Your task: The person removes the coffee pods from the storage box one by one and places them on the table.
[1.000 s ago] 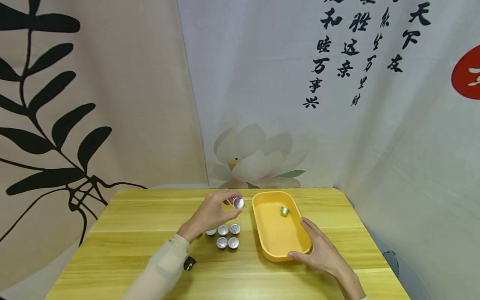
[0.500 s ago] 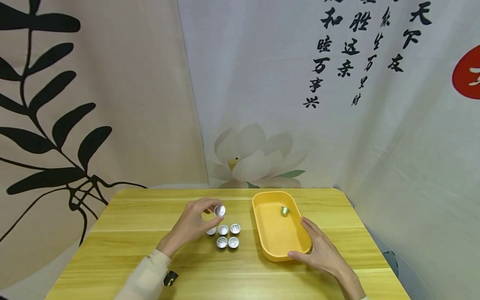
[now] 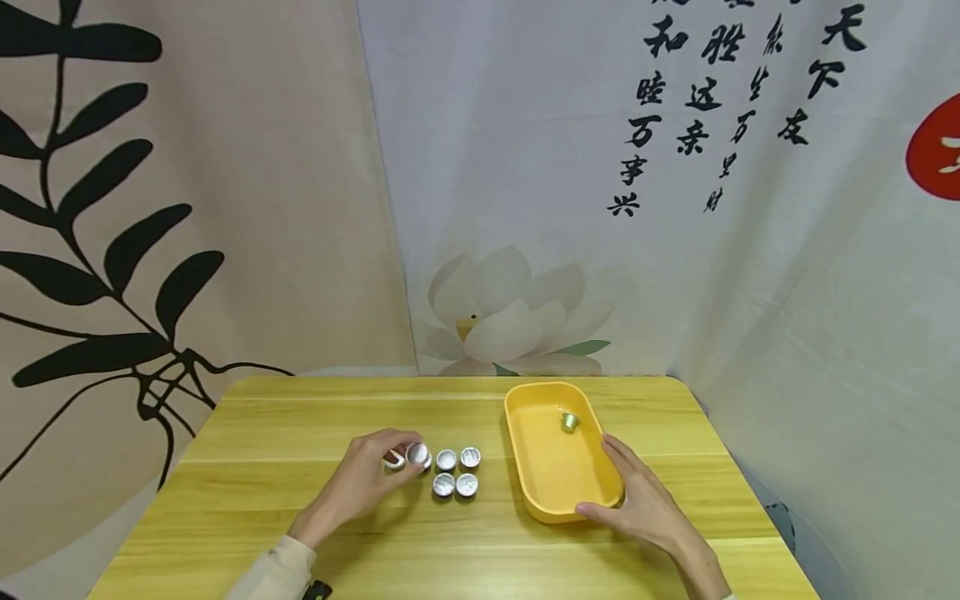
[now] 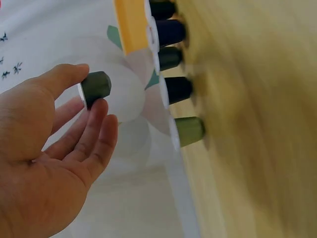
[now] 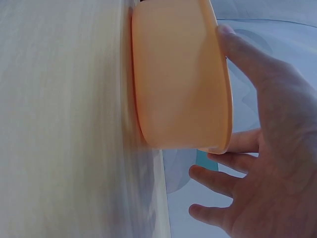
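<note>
A dark green coffee capsule [image 4: 96,87] is pinched between thumb and fingertips of my left hand [image 3: 367,471]; its silvery lid faces up in the head view. The held capsule overlaps one standing on the table. Several more coffee capsules [image 3: 446,460] stand lid-down or lid-up in a cluster beside the fingers, with silver lids showing from above. At the right, my right hand [image 3: 641,496] holds the near right corner of a yellow tray [image 3: 525,467], thumb on the front rim and fingers along the side. A small light green capsule [image 3: 570,422] lies inside the tray.
The wooden table [image 3: 300,417] ends at a cloth backdrop [image 3: 525,167] printed with a lotus, leaves and writing. In the left wrist view, a light green capsule [image 4: 189,131] stands at the end of a row of dark ones.
My left hand has moved left and down toward the table with the capsule, from beside the tray to the cluster's left end. The right hand and the tray stay where they were.
</note>
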Tool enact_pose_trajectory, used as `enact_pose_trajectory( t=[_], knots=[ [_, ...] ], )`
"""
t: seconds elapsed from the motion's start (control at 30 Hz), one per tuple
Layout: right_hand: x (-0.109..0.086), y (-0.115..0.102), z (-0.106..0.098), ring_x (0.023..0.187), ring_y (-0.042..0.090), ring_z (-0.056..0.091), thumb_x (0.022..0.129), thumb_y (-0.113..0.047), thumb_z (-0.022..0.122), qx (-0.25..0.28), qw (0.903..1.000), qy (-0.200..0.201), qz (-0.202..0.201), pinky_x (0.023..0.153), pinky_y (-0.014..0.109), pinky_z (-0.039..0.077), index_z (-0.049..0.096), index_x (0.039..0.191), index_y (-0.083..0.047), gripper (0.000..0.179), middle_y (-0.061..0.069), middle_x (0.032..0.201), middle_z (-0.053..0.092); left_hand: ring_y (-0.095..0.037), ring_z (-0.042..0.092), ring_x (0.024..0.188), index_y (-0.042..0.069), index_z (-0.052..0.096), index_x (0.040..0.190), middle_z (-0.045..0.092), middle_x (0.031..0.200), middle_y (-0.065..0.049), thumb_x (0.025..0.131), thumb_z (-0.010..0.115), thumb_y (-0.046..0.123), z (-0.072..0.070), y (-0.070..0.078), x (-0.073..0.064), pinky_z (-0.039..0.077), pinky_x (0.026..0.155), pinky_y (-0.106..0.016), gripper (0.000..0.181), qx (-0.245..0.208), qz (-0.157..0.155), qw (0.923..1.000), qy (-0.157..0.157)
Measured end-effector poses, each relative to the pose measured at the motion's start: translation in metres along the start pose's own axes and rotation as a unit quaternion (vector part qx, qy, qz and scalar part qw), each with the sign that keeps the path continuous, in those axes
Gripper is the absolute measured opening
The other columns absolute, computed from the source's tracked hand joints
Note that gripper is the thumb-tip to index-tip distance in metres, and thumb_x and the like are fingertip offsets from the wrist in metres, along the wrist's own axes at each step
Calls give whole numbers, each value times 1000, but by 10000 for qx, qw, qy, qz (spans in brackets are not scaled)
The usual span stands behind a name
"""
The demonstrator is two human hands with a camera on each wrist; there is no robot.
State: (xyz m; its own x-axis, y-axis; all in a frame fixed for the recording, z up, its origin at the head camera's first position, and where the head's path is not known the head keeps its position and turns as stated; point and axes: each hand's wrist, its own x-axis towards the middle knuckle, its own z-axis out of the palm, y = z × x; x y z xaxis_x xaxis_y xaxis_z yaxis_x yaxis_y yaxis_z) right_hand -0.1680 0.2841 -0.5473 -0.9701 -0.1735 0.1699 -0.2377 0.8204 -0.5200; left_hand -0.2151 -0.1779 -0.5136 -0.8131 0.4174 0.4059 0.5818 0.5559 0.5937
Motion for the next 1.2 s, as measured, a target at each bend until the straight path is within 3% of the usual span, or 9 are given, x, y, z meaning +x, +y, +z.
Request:
enact_pose_trajectory(
  t=[0.3,0.47,0.73,1.2],
  knots=[
    [-1,-1,-1,159,53,50,88,-65,92,-23,10000,-5,-1,124,72,49,41,171,3,119,23,181,40,-13,78,94,4,82,124,85,111,-5,94,91,7,11,-5,-15,70,81,-30,31,-68,-228,9992,-320],
    [0,-2,-3,159,54,49,88,-68,91,-20,10000,-26,-2,124,72,49,41,171,3,121,23,181,40,-8,75,90,7,83,118,82,102,-1,93,92,8,17,-7,-18,68,76,-24,27,-142,-401,9978,-501],
    [0,-2,-4,160,53,49,88,-65,91,-7,10000,-81,11,124,72,49,40,172,3,120,22,182,38,-6,72,87,3,83,117,80,99,-3,92,92,7,21,-9,-21,66,75,-23,27,-103,-652,9955,-678],
    [1,0,-2,161,54,47,89,-63,92,37,9999,-100,61,125,72,48,40,172,3,119,22,182,38,2,67,84,4,83,117,80,96,0,91,92,6,29,-17,-22,66,76,-24,28,72,-680,9944,-811]
  ],
)
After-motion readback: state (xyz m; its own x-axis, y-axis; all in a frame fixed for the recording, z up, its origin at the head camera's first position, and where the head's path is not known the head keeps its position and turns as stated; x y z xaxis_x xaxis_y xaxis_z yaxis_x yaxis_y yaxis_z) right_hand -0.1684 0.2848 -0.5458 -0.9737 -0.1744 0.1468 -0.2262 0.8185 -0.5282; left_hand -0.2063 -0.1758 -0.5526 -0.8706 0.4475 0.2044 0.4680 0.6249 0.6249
